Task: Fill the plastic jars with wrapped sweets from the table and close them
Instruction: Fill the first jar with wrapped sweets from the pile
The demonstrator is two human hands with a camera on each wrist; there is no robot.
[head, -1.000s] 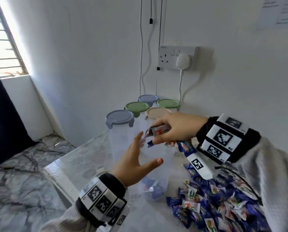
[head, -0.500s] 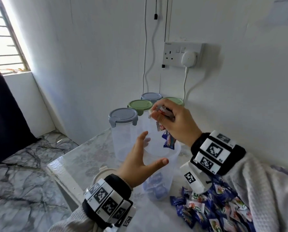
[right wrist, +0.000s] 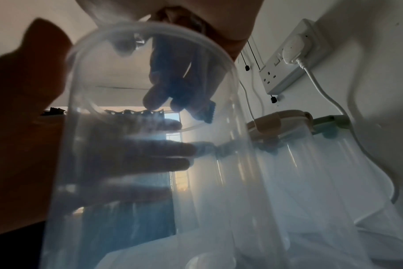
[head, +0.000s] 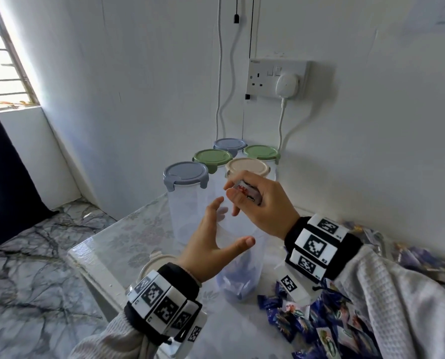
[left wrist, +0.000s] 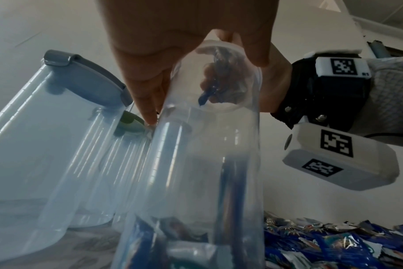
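Glass-topped table (head: 117, 244) against a white wall.
On it stand five lidded jars (head: 187, 203), one open jar (head: 242, 275), a loose lid (head: 151, 265) and heaped wrapped sweets (head: 319, 330).

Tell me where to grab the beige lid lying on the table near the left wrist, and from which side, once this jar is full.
Take the beige lid by its rim, from above and the table-edge side, probably with the left hand. It lies flat beside the open jar, partly hidden behind the left wrist, so only its near edge is free. The right hand holds sweets over the jar mouth.
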